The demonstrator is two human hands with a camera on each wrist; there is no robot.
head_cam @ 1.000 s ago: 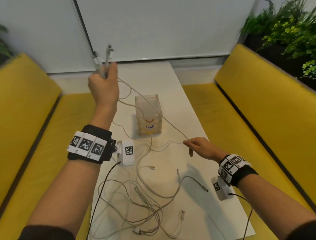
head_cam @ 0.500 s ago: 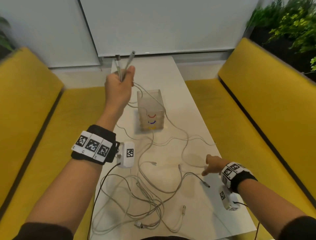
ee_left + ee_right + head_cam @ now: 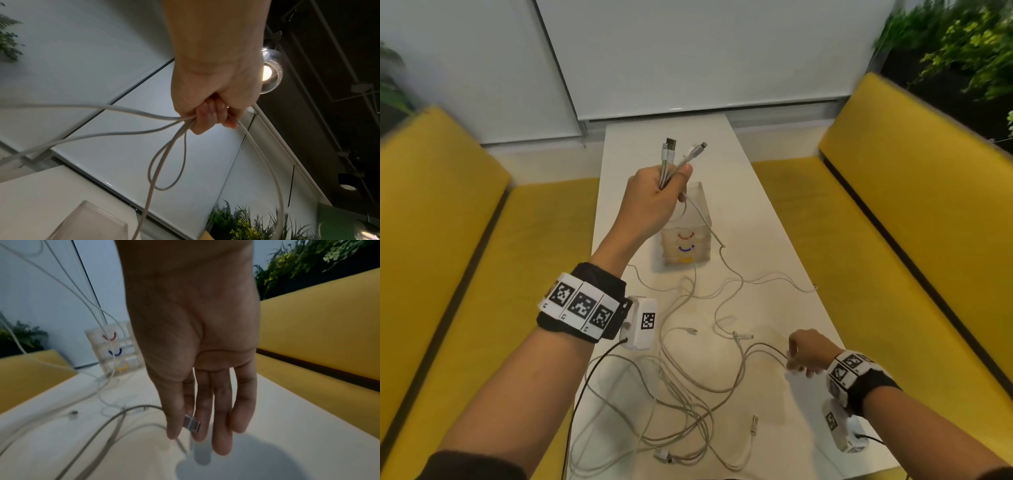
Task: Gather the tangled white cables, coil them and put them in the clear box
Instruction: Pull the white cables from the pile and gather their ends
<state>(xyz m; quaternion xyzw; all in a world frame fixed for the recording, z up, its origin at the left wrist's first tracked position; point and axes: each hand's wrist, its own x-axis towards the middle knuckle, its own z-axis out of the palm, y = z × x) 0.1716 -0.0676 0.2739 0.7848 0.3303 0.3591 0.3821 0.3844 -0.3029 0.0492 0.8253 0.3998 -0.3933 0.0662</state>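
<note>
Yellow benches [image 3: 914,219] flank a long white table [image 3: 763,219] that runs away toward a pale wall, with green plants [image 3: 962,44] in the corner at about two o'clock. Raised above the middle of the table, the left hand [image 3: 654,202] is a closed fist around a bundle of cable ends [image 3: 671,161], whose plugs stick up out of the top of the fist; the left wrist view shows the fingers [image 3: 207,116] curled tight round several strands that loop down from the fist. Just beyond that fist, toward twelve o'clock, stands the clear box [image 3: 685,236], upright on the table, with red, blue and yellow curved marks on its near face. From the fist the white cables [image 3: 688,394] trail down past the box and spread over the near half of the table in a loose tangle, with several free plugs lying among them. At about four o'clock, low over the table, the right hand [image 3: 806,353] points its fingers downward; the right wrist view shows the thumb and a fingertip [image 3: 172,426] pinching a small plug [image 3: 192,424] at the end of one strand, the other fingers hanging straight beside it.
</note>
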